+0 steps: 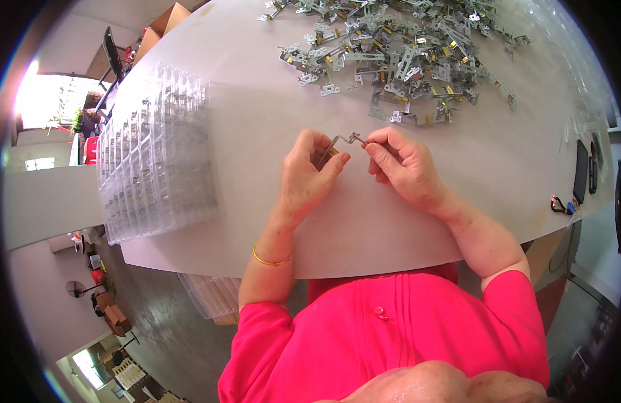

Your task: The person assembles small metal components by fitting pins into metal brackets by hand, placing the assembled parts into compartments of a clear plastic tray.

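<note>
Between my two hands, above the middle of the table point(256, 221), is a small bent metal bracket point(342, 139) with a brass-coloured piece on its left part. My left hand point(312, 168) pinches its left end between thumb and fingers. The other end is gripped by my right hand point(404, 164), with thumb and forefinger pressed together there. Beyond my hands lies a loose pile of similar silvery metal brackets point(404, 64), several with brass-coloured parts.
Left of my hands stands a stack of clear plastic trays point(162, 154) holding small metal parts. At the right edge lie a black phone-like object point(580, 171) and a dark-handled tool point(561, 205). Clear plastic sheeting point(559, 47) covers the far right. More trays point(209, 295) sit below the table edge.
</note>
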{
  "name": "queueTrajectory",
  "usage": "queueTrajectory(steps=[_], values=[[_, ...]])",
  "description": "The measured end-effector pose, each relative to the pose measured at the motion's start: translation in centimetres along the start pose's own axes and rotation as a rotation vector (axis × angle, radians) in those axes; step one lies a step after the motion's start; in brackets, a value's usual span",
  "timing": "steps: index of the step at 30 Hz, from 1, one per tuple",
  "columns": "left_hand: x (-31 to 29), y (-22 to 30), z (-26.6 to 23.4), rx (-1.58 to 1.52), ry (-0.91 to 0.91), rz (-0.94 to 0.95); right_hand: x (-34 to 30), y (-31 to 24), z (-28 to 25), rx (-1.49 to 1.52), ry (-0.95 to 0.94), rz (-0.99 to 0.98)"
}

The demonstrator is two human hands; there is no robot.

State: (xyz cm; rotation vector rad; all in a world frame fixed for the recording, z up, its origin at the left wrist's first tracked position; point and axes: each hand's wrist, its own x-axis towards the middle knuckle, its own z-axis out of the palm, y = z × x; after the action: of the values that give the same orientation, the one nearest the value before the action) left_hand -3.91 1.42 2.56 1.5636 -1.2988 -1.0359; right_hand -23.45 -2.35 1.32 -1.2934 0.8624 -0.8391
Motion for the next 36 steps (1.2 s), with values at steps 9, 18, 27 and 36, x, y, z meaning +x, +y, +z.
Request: queueTrajectory(steps=[9, 18, 27, 36], values=[[-0.2, -0.5, 0.1, 0.244, 0.096, 0.218, -0.1, -0.1, 0.0, -0.101, 0.011, -0.016], [-0.1, -1.0, 0.1, 0.509, 0.095, 0.569, -0.1, 0.0, 0.0, 0.011, -0.062, 0.015], [0.1, -0.6, 0.2, 0.641, 0.1, 0.77, -0.1, 0.3, 0.0, -0.093, -0.056, -0.041], [-0.8, 0.1, 0.6, 0.431, -0.041, 0.539, 0.1, 0.3, -0.4, -0.238, 0.163, -0.421]])
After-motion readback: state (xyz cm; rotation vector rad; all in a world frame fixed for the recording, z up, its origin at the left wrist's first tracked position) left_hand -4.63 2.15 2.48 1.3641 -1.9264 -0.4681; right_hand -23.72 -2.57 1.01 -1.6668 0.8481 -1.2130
